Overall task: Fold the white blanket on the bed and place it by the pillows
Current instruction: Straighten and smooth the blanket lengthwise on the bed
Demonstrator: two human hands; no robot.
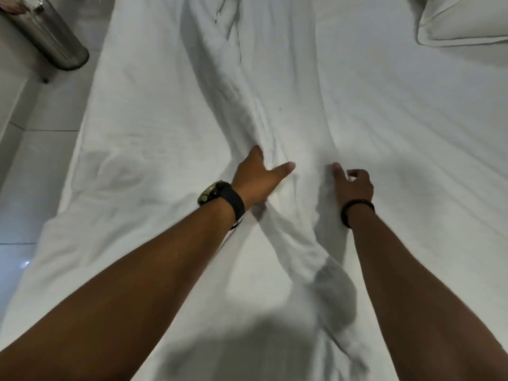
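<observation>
The white blanket [275,86] lies bunched in a long rumpled band down the middle of the bed, from the top of the view to the near edge. My left hand [258,174], with a watch on the wrist, grips a ridge of the blanket, its fingers buried in the folds and the thumb out. My right hand [353,184], a dark band on the wrist, rests on the blanket's right edge with its fingers curled into the cloth. A white pillow [464,20] sits at the top right corner.
The white bed sheet [426,127] spreads to both sides of the blanket. A metal cylinder bin [46,31] stands on the pale tiled floor [33,160] at the upper left, beside the bed's left edge.
</observation>
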